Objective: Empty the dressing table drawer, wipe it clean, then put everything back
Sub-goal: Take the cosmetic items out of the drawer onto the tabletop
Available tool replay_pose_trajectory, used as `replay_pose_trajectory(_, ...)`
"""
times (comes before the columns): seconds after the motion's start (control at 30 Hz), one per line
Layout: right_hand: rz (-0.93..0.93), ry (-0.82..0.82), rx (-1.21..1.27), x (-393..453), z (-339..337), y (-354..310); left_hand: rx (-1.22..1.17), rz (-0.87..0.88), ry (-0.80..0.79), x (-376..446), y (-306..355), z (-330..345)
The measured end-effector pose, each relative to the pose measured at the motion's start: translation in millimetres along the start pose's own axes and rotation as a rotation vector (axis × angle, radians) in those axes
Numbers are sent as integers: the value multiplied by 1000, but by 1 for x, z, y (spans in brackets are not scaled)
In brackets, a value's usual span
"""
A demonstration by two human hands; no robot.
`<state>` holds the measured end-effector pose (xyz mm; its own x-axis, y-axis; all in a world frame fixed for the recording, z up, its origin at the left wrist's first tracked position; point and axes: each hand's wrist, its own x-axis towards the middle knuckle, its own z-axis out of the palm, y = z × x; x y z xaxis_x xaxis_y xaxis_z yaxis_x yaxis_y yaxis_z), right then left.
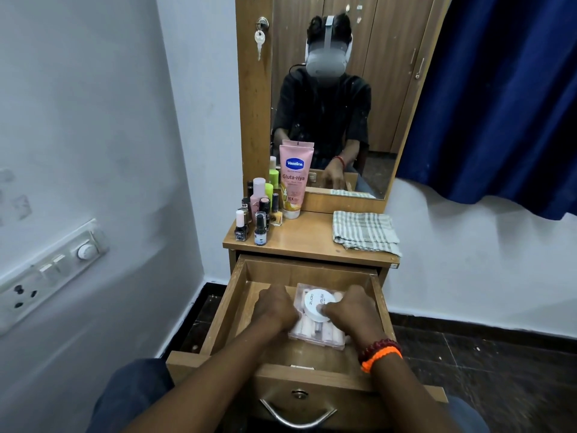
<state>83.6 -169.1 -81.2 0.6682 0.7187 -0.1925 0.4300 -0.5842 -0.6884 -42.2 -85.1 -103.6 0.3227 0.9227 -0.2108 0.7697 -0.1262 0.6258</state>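
Observation:
The wooden drawer (240, 295) of the dressing table stands pulled out toward me. Inside it lies a clear plastic pack (315, 334) of pale rolls, with a round white jar (317, 303) on top. My left hand (274, 307) grips the pack's left edge, fingers curled under and hidden. The jar's right side is held by my right hand (349, 310), which wears red and orange wristbands. A folded checked cloth (363, 232) lies on the tabletop at the right.
Several nail polish bottles (254, 220) and a pink lotion tube (293, 179) stand on the tabletop (306, 242) at the left. A mirror (337, 89) rises behind. White wall with a switchboard (53, 270) is left, blue curtain (505, 98) right.

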Motion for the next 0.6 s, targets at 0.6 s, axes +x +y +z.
replay_pose_trajectory(0.6,-178,114,34,45,-67,-109,-78,259,336,20,72,-87)
